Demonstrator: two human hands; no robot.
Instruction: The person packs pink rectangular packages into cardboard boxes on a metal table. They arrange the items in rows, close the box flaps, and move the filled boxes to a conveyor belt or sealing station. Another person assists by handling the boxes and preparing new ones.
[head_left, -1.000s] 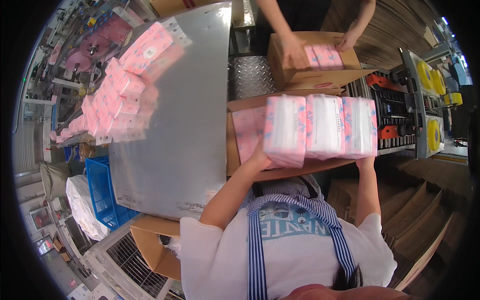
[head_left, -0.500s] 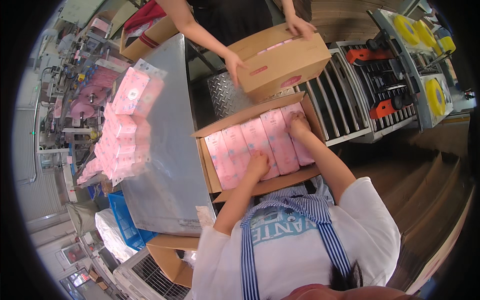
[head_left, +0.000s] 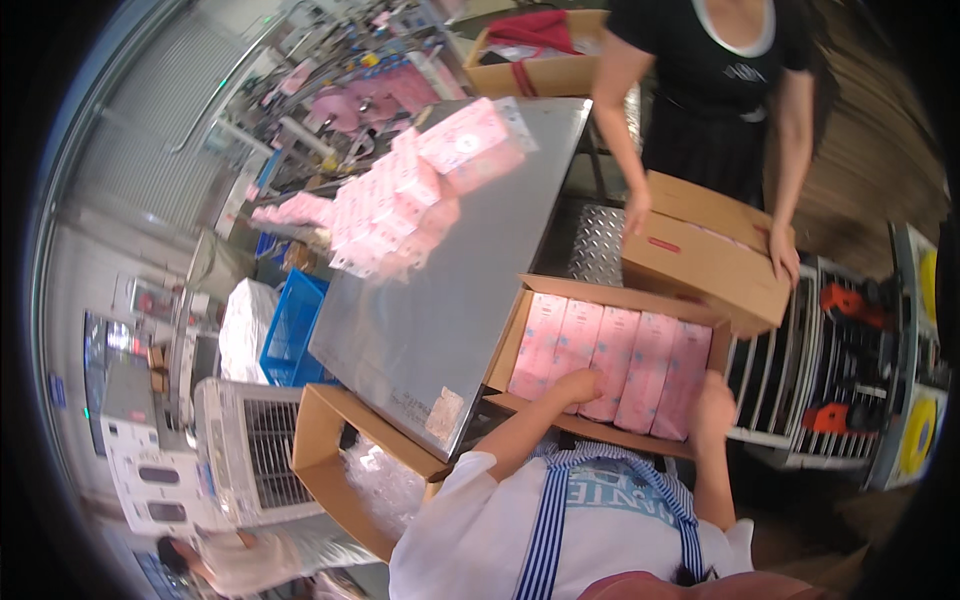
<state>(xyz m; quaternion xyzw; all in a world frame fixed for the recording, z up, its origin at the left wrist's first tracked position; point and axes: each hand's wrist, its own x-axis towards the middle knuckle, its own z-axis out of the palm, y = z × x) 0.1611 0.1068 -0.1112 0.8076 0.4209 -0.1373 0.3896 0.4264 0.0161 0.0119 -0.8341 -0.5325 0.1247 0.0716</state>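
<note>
An open cardboard box (head_left: 505, 335) in front of me holds a row of several pink tissue packs (head_left: 611, 350), standing side by side. My left hand (head_left: 580, 388), fingers curled, rests against the near part of the middle packs; whatever its fingers may hold is hidden. At the box's right wall, near its front corner, is my right hand (head_left: 712, 405). It is smeared by motion, and its finger shape does not show clearly.
Across from me, a person's two hands hold a second carton (head_left: 700, 255). More pink packs (head_left: 395, 200) lie on the metal table (head_left: 470, 260) to the left. A roller conveyor (head_left: 775, 360) runs at the right. An open carton (head_left: 325, 460) with clear plastic stands at lower left.
The view has swung left. My right hand has moved off the rightmost pack to the box's right wall. My left hand stays at the packs. The other person's carton has turned.
</note>
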